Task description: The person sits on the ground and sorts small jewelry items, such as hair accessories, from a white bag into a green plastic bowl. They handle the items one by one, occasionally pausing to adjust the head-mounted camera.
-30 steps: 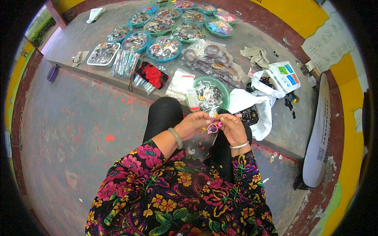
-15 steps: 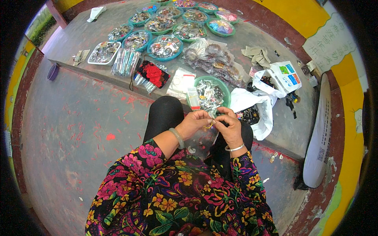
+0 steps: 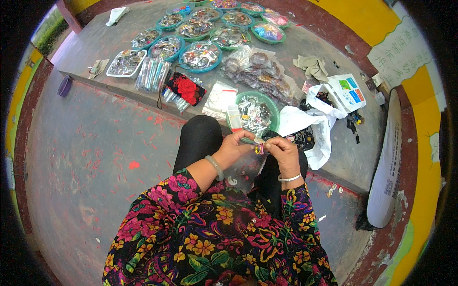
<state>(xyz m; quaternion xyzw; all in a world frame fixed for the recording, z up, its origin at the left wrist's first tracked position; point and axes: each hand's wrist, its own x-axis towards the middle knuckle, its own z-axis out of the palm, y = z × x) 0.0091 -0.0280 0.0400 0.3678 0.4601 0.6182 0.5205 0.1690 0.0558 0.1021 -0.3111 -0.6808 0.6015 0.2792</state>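
Note:
My left hand (image 3: 236, 147) and my right hand (image 3: 283, 153) meet over my lap, fingertips pinched close together. Between them is a small yellow and purplish band-like piece (image 3: 259, 149), with a whitish bit at its top; its exact kind is too small to make out. Both hands seem to grip it, the left from one side and the right from the other. Just beyond my fingers stands a green basket (image 3: 275, 110) full of small clear-wrapped items. A clear packet with a red strip (image 3: 234, 117) leans on its left rim.
White plastic bags (image 3: 320, 151) with dark items lie right of the basket. Clear packets of brown rings (image 3: 260, 71) are heaped behind it. Several filled baskets (image 3: 180, 61) stand farther back. A red-and-black floral pouch (image 3: 187, 89) lies left, near the raised ledge's edge.
My right fingers have shifted and drawn together beside the small piece. More of its yellow and purplish part now shows between my hands. The surroundings stay the same.

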